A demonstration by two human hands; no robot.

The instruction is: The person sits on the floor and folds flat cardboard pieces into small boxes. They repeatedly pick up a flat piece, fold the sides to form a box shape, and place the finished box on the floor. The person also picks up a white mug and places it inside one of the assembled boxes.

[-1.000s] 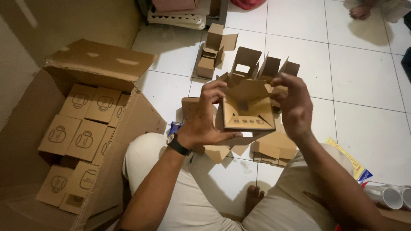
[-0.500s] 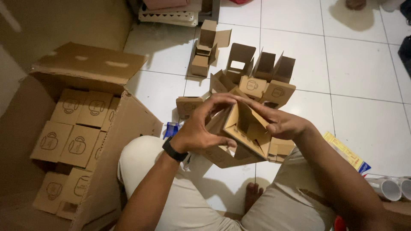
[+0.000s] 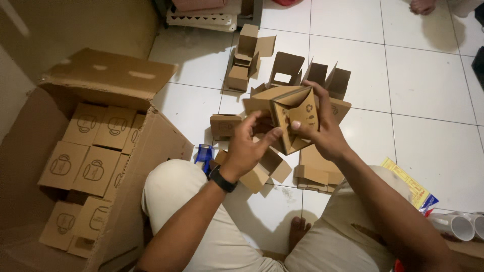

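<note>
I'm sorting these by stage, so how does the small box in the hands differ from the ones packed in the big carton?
The held box is open with flaps splayed, tilted, gripped by the left hand and right hand. The packed boxes are closed, lying in rows inside the big carton. Both are small brown cardboard.

— How many closed brown cardboard mug boxes (image 3: 94, 170) sit in the big open carton (image 3: 108, 75) at left?
— About nine visible. Two white ceramic mugs (image 3: 461, 225) lower right; two hands (image 3: 249, 146).

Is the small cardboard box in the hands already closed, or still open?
Still open. The small cardboard box is held between the left hand and right hand, with its flaps spread apart and its hollow inside showing.
</note>
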